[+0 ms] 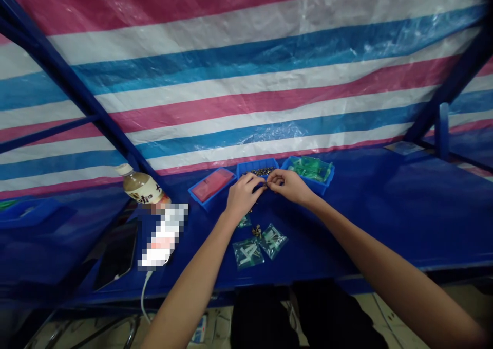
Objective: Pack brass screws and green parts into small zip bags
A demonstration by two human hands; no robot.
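As the person works at the blue-covered desk, the left hand and right hand meet directly in front of the middle blue tray. Their fingers are curled almost closed, tips together around a small dark part; it is too small to establish its kind or which hand has hold of it.

Contents were noted as follows. The middle tray carries a heap of small dark metal parts. The right-hand tray carries green-tinted plastic bags, and the left-hand tray a flat red packet. Nearer the person, three small clear bags and a little cluster of brass-coloured parts lie on the desk.

Regarding progress, a sizeable heap remains in the middle tray, while bagged items are already out. The count finished cannot be determined. A bottle of brown drink stands at far left, before a striped tarpaulin
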